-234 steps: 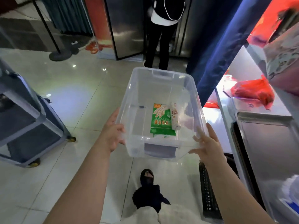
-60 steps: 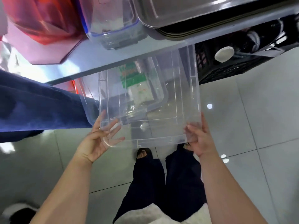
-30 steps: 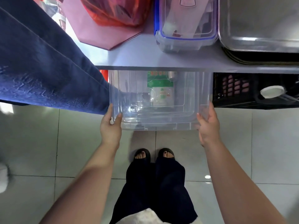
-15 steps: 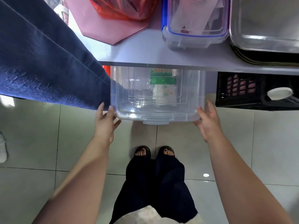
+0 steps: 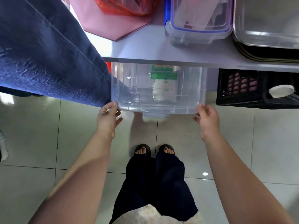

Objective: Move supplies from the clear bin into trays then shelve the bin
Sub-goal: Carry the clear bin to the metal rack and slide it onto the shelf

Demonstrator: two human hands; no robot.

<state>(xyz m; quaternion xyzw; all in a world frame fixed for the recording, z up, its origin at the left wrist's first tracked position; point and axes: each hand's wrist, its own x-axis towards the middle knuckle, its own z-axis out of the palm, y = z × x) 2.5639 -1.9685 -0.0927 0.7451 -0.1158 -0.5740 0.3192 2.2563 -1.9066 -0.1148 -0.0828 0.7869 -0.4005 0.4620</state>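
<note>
The clear plastic bin (image 5: 129, 101) sits on the floor, pushed partway under the grey table top (image 5: 161, 54); its front rim sticks out toward me. A green and white packet (image 5: 163, 83) lies inside it. My left hand (image 5: 107, 118) has its fingertips against the bin's front left corner, fingers loosely spread. My right hand (image 5: 207, 118) touches the front right corner with relaxed fingers. Neither hand wraps round the rim.
A blue curtain (image 5: 48, 54) hangs at the bin's left side. A black crate (image 5: 239, 92) with a white lid stands under the table to the right. On top are a blue-rimmed clear box (image 5: 199, 29), a steel tray (image 5: 267, 29) and a red bag (image 5: 126, 5). My feet stand on the tiled floor below.
The bin came down from carrying height and slid further under the table. My hands loosened from its sides to its front corners.
</note>
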